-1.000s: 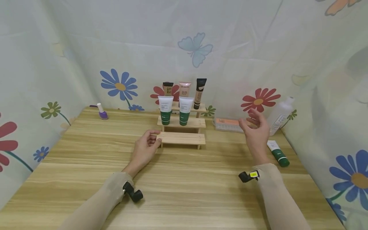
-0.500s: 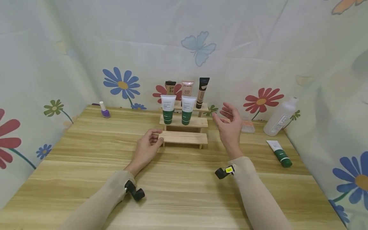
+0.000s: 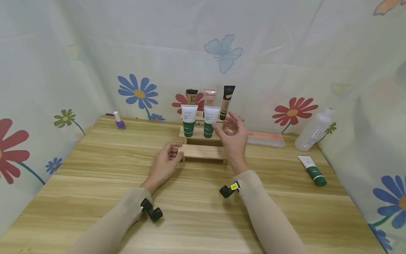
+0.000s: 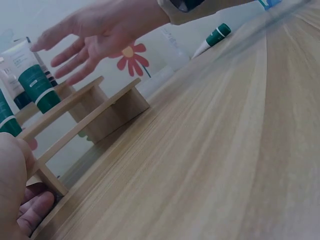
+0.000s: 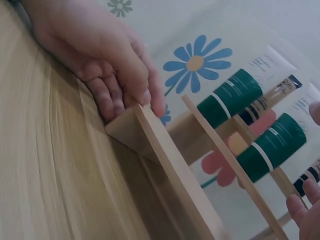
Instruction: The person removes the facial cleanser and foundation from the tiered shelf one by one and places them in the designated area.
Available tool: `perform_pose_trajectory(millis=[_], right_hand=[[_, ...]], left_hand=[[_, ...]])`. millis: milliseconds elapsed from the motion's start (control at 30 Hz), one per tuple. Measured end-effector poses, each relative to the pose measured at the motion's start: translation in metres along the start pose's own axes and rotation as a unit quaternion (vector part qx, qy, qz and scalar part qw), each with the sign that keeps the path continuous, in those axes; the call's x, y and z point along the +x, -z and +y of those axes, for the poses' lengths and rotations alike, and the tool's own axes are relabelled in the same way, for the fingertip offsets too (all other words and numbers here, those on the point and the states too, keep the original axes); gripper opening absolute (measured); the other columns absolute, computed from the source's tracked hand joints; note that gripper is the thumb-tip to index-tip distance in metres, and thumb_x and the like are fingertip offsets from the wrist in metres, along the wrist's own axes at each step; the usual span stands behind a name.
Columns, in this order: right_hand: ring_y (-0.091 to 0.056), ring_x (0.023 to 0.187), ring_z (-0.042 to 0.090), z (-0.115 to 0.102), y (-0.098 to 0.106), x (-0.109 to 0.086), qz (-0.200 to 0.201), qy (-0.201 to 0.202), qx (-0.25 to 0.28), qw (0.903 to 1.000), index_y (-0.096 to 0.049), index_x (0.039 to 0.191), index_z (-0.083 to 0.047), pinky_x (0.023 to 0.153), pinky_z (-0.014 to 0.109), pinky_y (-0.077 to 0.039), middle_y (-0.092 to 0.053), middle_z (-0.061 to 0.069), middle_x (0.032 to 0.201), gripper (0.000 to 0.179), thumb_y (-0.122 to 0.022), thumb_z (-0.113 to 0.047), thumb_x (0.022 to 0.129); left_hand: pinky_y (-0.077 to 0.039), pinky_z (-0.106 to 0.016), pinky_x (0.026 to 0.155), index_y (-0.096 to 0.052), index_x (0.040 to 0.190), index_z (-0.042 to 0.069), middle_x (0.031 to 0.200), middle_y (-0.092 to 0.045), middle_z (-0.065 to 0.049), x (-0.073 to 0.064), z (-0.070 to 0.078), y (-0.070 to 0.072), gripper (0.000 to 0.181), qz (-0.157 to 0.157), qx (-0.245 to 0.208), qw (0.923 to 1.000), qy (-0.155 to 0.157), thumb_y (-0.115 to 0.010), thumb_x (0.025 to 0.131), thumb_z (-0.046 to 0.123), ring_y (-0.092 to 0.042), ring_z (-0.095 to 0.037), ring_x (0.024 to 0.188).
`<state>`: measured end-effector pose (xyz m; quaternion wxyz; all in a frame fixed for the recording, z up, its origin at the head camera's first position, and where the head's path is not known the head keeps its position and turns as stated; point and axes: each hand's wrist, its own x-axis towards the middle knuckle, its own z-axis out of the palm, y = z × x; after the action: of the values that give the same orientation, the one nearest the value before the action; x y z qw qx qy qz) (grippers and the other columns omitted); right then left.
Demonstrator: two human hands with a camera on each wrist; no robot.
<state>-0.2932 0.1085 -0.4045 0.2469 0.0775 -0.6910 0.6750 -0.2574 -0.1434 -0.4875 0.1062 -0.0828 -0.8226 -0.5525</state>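
A small wooden three-step stand (image 3: 203, 151) holds upright tubes. My left hand (image 3: 165, 160) grips the left end of its lowest step, thumb on top and fingers curled below, as the right wrist view shows up close. Two white-and-green tubes stand on the middle step, a left tube (image 3: 188, 121) and a right tube (image 3: 211, 121). Beside the right one is my right hand (image 3: 234, 143), thumb and fingers spread with nothing between them. On the top step behind are a black-topped tube (image 3: 191, 95), a pink BB tube (image 3: 210, 98) and a taller black-and-beige tube (image 3: 226, 102).
Right of the stand lies a clear box with an orange label (image 3: 265, 138). Farther right stands a whitish bottle (image 3: 314, 130), with another white-and-green tube (image 3: 312, 171) lying in front. A purple nail polish bottle (image 3: 120, 121) stands at the table's back left. Floral cloth hangs behind.
My right hand has moved left from near the whitish bottle to the right white-and-green tube on the stand. My left hand keeps its grip on the lowest step.
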Motion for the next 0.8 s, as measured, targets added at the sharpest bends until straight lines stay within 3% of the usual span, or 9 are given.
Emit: perform_pose_trajectory(millis=[267,400,800], right_hand=[[-0.070,0.129,0.030,0.008,-0.024,-0.003,0.004,0.005,-0.009,0.9999,-0.065,0.149,-0.013,0.104,0.051,-0.062,-0.069,0.015,0.137,0.062,-0.094,-0.015,0.093],[-0.070,0.125,0.028,0.008,-0.031,-0.005,0.003,0.009,0.003,1.0000,-0.063,0.146,-0.012,0.103,0.053,-0.062,-0.069,0.012,0.133,0.060,-0.092,-0.008,0.093],[-0.070,0.118,0.025,0.010,-0.042,-0.006,-0.002,0.015,-0.012,0.9998,-0.061,0.141,-0.008,0.101,0.052,-0.061,-0.069,0.013,0.130,0.053,-0.088,-0.006,0.096]], left_hand=[[-0.062,-0.029,0.091,-0.069,0.139,0.015,0.112,-0.077,-0.009,0.000,0.001,0.001,0.030,0.001,0.002,1.0000,-0.002,-0.072,0.109,0.020,-0.075,-0.021,0.102],[-0.062,-0.031,0.091,-0.069,0.139,0.014,0.112,-0.077,-0.010,-0.001,0.003,0.001,0.030,-0.001,-0.003,1.0000,-0.002,-0.072,0.109,0.018,-0.075,-0.022,0.102],[-0.060,-0.023,0.087,-0.069,0.139,0.011,0.110,-0.077,-0.011,-0.003,0.007,0.002,0.030,0.000,-0.001,1.0000,-0.006,-0.071,0.110,0.016,-0.075,-0.023,0.100]])
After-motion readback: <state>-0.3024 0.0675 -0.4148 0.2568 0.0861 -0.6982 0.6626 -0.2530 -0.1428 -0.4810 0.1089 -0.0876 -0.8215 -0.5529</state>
